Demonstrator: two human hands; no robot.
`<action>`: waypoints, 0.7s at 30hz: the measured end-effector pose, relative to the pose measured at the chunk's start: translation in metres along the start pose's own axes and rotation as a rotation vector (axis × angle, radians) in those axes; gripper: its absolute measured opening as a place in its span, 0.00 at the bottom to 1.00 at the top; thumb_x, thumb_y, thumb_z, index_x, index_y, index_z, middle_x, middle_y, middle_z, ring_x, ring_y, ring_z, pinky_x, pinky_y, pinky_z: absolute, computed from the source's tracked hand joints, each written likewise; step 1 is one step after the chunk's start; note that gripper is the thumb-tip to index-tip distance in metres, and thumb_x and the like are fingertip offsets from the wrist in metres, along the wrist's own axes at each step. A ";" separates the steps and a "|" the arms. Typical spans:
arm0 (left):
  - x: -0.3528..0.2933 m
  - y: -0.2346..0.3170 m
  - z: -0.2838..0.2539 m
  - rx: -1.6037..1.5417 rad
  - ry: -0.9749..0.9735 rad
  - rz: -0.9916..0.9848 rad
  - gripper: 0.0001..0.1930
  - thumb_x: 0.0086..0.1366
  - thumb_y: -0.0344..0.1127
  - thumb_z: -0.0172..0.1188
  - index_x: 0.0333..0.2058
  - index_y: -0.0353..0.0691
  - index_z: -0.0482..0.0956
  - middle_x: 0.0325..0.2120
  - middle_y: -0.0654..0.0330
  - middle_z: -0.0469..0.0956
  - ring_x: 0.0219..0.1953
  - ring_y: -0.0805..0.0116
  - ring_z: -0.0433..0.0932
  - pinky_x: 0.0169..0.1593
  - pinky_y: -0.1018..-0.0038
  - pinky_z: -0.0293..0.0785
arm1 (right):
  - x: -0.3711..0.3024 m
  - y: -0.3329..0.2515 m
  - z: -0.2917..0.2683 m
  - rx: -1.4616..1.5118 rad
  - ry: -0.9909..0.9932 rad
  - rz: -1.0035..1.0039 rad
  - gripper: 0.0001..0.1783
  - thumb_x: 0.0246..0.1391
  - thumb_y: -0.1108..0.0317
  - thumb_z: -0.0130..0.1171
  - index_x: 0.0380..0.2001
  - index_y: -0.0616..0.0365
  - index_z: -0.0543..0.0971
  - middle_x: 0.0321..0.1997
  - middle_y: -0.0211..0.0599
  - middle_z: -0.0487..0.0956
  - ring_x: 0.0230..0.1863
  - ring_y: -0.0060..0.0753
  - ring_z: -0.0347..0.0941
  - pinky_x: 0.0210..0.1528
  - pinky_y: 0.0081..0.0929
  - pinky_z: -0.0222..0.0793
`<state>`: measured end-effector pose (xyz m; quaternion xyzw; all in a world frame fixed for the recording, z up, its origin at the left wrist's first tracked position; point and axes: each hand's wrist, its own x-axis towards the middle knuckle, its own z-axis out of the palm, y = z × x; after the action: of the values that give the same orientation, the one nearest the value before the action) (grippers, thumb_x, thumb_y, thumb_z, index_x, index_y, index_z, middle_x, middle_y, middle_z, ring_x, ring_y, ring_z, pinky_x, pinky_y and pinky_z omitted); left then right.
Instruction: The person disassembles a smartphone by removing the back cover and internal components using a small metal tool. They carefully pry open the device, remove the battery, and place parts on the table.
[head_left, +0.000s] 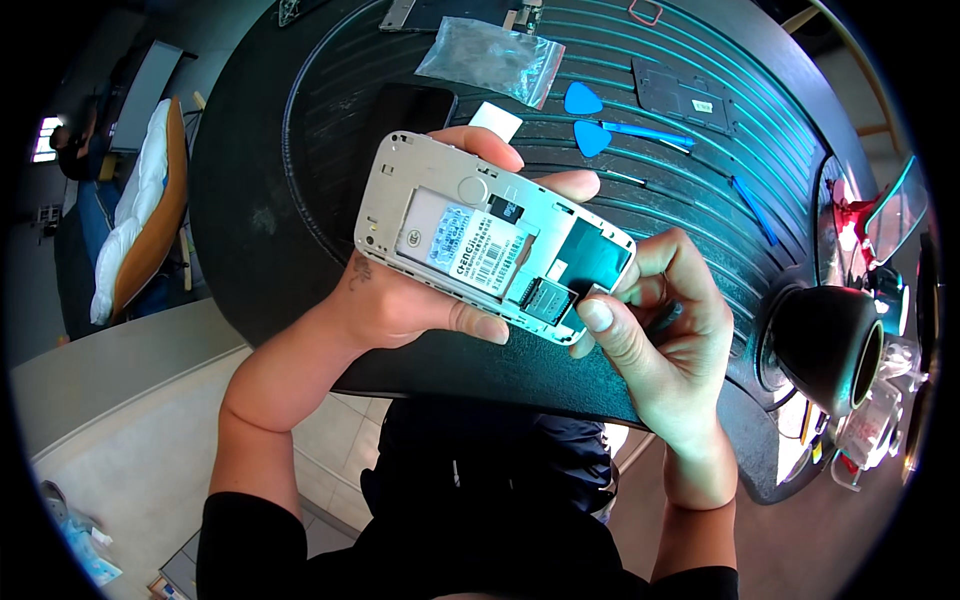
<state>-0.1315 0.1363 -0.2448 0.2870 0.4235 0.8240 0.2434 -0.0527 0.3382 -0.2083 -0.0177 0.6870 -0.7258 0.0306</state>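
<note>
In the head view, the opened phone body (497,237) shows its pale silver inner side, tilted with its right end lower. A white barcode label (485,255) fills most of the shallow bay; a small black square (506,208) sits above it, a metal card slot (548,300) at lower right, and a dark green panel (597,255) near the right end.

The phone is between my hands, above the near part of the black table (245,205). My left hand (390,308) grips it from beneath, thumb along the lower edge, fingertips past the upper. My right hand (675,345), at its right end, is curled around a dark rod (664,319), partly hidden, thumb by the lower corner.
</note>
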 end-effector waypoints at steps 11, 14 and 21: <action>-0.001 0.002 0.002 0.055 0.043 0.005 0.48 0.40 0.28 0.80 0.58 0.45 0.58 0.59 0.38 0.67 0.60 0.50 0.71 0.59 0.59 0.75 | 0.001 0.002 -0.002 -0.036 -0.025 0.020 0.13 0.57 0.71 0.65 0.33 0.59 0.69 0.21 0.27 0.75 0.20 0.09 0.70 0.20 0.08 0.58; 0.000 0.002 0.002 0.065 0.041 -0.001 0.47 0.40 0.28 0.79 0.58 0.45 0.58 0.58 0.38 0.68 0.60 0.50 0.71 0.59 0.59 0.75 | 0.001 -0.003 0.003 0.046 0.032 0.090 0.12 0.57 0.71 0.64 0.34 0.60 0.69 0.23 0.29 0.76 0.21 0.12 0.71 0.22 0.09 0.60; -0.003 0.004 0.005 0.065 0.144 -0.091 0.48 0.40 0.27 0.79 0.58 0.45 0.58 0.58 0.41 0.69 0.60 0.50 0.72 0.60 0.59 0.74 | 0.001 -0.005 0.002 0.012 -0.022 0.200 0.13 0.59 0.68 0.63 0.40 0.63 0.71 0.25 0.28 0.76 0.26 0.13 0.72 0.28 0.12 0.64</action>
<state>-0.1270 0.1352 -0.2400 0.2152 0.4788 0.8165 0.2402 -0.0535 0.3367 -0.2035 0.0430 0.6805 -0.7231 0.1105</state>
